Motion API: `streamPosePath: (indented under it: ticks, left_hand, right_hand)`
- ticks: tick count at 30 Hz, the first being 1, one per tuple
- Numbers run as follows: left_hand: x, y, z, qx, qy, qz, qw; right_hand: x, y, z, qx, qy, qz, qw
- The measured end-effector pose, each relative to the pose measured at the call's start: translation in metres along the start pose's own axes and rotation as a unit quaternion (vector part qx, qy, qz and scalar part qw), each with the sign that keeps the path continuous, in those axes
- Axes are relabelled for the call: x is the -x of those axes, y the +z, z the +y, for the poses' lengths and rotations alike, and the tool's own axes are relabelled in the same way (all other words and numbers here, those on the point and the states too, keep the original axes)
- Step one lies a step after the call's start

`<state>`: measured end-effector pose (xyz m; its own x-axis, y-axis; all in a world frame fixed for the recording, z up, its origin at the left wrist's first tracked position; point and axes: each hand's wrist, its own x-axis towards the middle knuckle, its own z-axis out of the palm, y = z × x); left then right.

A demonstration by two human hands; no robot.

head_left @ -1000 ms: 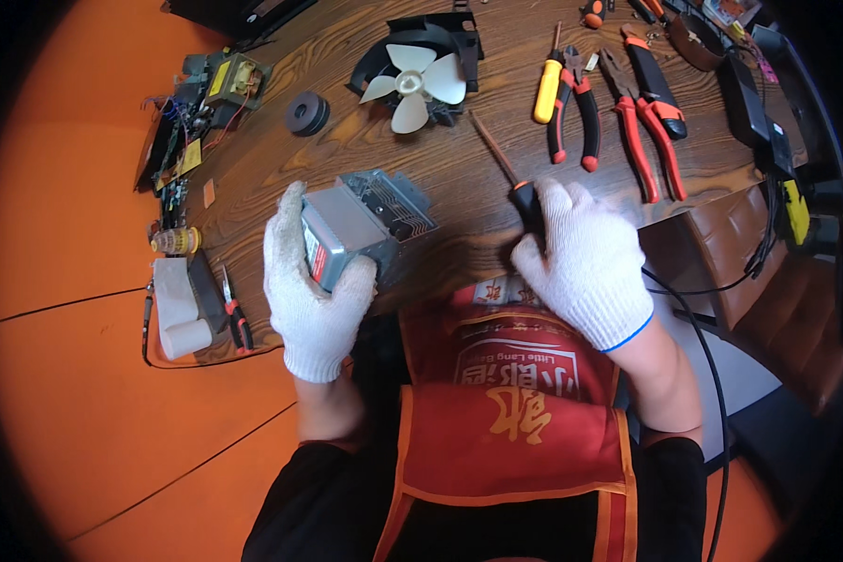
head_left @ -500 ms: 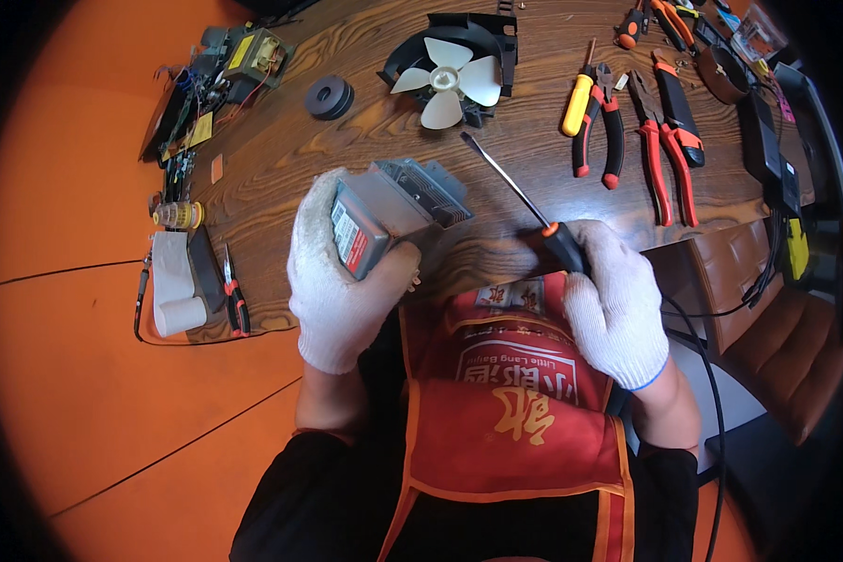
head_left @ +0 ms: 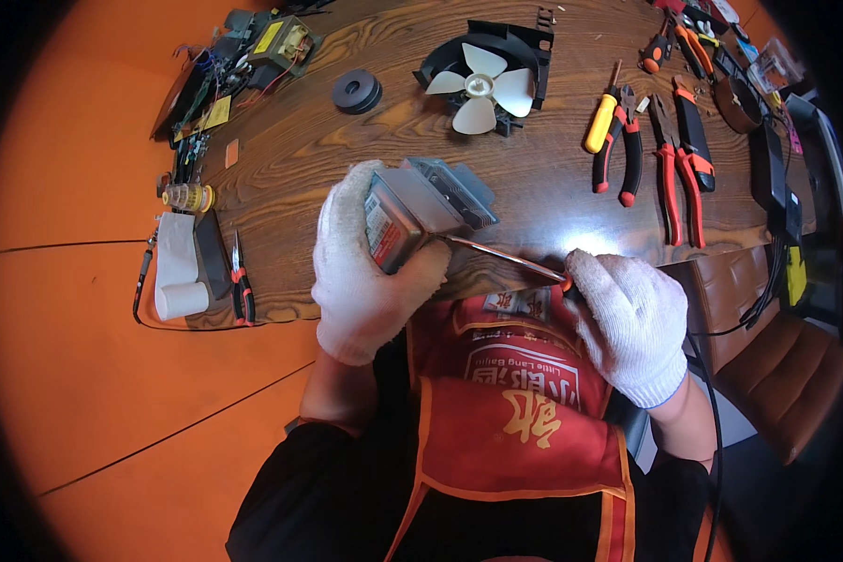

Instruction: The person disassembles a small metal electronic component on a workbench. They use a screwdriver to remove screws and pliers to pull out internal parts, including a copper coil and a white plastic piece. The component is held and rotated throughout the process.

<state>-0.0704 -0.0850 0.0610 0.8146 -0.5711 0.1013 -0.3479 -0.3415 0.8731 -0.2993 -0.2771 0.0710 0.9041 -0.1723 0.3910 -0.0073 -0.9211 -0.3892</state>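
Moved: screwdriver (head_left: 506, 258) swung down from upright; its tip now meets the metal box's near edge.
Left hand (head_left: 365, 262): gloved fingers wrapped round the grey metal box (head_left: 412, 211), lifted just above the table (head_left: 534, 178).
Right hand (head_left: 632, 318): fingers closed on the screwdriver's handle.
Risk: I judge the tip may slip off the box toward my left palm if I lever too hard.
Far right: pliers (head_left: 618, 140).

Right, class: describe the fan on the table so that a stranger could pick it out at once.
Start at the wooden table and look to its far edge, straight beyond the grey metal box held in the left hand. There lies the fan: white blades in a black frame, unlike the flat black ring to its left.
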Motion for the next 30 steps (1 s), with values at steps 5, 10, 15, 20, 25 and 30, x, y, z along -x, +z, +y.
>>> streamPosePath:
  ticks: [5, 10, 15, 20, 25, 30]
  left_hand:
    - [0.0, -0.002, -0.001, 0.007, 0.004, -0.026, 1.0]
    - [-0.006, -0.001, -0.007, -0.052, 0.119, -0.006, 0.992]
    - [-0.007, -0.002, -0.01, -0.072, 0.141, -0.002, 0.987]
    - [-0.008, -0.004, -0.007, -0.096, 0.161, -0.006, 0.982]
    - [-0.005, -0.003, -0.009, -0.108, 0.182, 0.008, 0.977]
    - [-0.003, -0.001, -0.013, -0.118, 0.222, 0.02, 0.968]
  right_hand:
    - [-0.006, -0.004, 0.0, 0.041, -0.014, -0.01, 0.999]
    - [-0.008, -0.008, 0.001, 0.063, -0.025, -0.01, 0.998]
    - [-0.008, -0.009, 0.0, 0.075, -0.027, -0.013, 0.997]
    - [-0.01, -0.016, -0.004, 0.076, -0.007, -0.046, 0.996]
    - [-0.015, -0.039, -0.01, 0.108, -0.009, -0.103, 0.989]
    - [-0.03, -0.065, -0.018, 0.194, -0.063, -0.153, 0.967]
